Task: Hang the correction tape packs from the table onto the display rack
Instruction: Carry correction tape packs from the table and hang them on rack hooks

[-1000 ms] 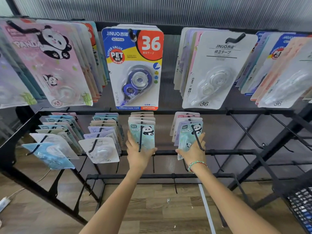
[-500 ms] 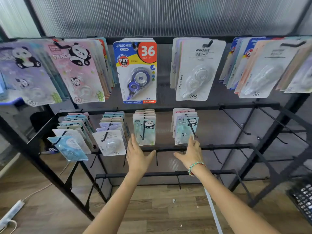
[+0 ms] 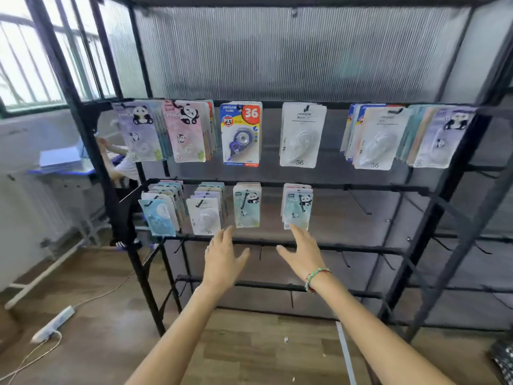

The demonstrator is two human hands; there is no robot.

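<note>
A black wire display rack (image 3: 358, 249) carries two rows of hanging correction tape packs. In the lower row, two stacks of pale green panda packs hang side by side, one (image 3: 247, 209) left of the other (image 3: 298, 209). My left hand (image 3: 222, 259) is held out with straight fingers just below the left panda stack, apart from it. My right hand (image 3: 302, 252), a beaded bracelet on its wrist, is also spread, its fingertips just under the right panda stack. Neither hand holds a pack.
The upper row holds larger packs, among them a blue and yellow "36" pack (image 3: 241, 133) and white packs (image 3: 301, 134). Bare hooks (image 3: 359, 202) stick out on the rack's right side. A power strip (image 3: 52, 325) lies on the wooden floor. A person sits behind the rack at left.
Both hands have let go of the panda packs and drawn back and down from the rack. The view has pulled away, so the rack looks smaller.
</note>
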